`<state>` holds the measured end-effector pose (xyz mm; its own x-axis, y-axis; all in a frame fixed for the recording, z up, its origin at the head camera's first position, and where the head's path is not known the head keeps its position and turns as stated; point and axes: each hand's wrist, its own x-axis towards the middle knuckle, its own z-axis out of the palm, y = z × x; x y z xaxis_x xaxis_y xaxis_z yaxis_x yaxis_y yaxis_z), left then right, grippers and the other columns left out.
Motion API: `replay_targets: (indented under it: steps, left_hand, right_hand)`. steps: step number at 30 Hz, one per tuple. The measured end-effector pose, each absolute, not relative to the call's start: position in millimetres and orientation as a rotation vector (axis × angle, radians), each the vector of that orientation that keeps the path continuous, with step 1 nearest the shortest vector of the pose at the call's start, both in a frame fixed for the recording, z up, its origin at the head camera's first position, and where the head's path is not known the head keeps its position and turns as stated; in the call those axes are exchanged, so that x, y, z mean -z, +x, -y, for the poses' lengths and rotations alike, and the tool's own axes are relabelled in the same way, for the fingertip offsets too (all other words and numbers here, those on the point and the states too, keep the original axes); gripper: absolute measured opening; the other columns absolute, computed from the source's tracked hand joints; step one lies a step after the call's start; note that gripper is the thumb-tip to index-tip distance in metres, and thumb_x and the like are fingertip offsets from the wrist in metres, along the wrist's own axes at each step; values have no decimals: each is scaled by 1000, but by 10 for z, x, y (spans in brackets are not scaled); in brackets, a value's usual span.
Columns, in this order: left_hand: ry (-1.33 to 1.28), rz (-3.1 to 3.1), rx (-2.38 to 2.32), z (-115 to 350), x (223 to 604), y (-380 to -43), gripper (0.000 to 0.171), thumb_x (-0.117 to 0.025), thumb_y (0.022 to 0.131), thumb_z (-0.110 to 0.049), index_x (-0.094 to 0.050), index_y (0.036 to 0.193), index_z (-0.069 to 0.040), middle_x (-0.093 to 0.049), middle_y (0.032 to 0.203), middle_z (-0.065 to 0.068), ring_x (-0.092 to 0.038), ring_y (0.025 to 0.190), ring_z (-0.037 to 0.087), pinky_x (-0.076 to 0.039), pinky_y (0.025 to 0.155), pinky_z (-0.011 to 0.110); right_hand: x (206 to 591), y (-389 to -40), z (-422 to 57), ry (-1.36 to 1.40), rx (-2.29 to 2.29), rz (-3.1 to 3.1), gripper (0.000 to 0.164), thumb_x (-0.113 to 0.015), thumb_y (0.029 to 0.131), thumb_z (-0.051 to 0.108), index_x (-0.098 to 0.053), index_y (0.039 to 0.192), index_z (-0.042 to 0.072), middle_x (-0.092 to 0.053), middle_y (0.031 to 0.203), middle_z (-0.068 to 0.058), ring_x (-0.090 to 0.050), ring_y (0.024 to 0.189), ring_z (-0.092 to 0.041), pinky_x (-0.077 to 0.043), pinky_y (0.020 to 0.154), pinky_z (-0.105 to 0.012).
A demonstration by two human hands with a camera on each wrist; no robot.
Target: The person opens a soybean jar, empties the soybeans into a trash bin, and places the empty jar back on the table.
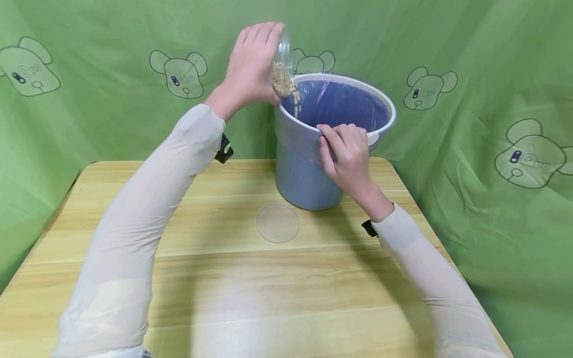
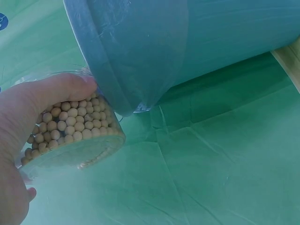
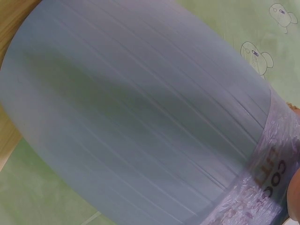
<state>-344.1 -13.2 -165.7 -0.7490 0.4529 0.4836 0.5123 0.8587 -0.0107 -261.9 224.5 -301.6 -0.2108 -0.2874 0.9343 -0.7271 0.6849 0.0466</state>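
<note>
My left hand (image 1: 250,64) grips a clear jar (image 1: 284,47) tipped on its side over the left rim of a blue-grey trash bin (image 1: 304,169). Soybeans (image 1: 281,80) fall from its mouth into the bin. In the left wrist view, many soybeans (image 2: 75,123) still lie in the jar, with my thumb across its wall. My right hand (image 1: 349,156) holds the bin's near rim, fingers over the edge and thumb outside. A dark bag liner (image 1: 331,102) covers the inside and folds over the rim. The bin's bottom inside is hidden.
A round clear lid (image 1: 277,223) lies flat on the wooden table (image 1: 250,283), in front of the bin. Green cloth (image 1: 121,124) with printed bear heads hangs behind and on both sides. The bin stands near the table's back right corner.
</note>
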Motion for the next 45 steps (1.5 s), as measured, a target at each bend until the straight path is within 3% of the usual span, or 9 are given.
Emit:
replay_targets:
  steps: [33, 45]
  left_hand:
    - [-770, 2493, 101, 61, 1641, -3415, 140, -96, 56, -51, -18, 162, -4, -29, 166, 14, -25, 155, 30, -11, 132, 46]
    - [-816, 2496, 72, -24, 1625, -3424, 138, -96, 58, -48, -17, 162, -7, -26, 168, 11, -21, 156, 29, -8, 132, 49]
  right_hand:
    - [3029, -2644, -2232, 811, -499, 1788, 25, -56, 99, 13, -73, 113, 2, -62, 82, -18, -52, 76, -38, -39, 70, -50]
    - [3040, -2645, -2260, 797, -496, 1779, 25, -57, 98, 13, -73, 112, 1, -60, 81, -18, -51, 75, -39, -39, 70, -50]
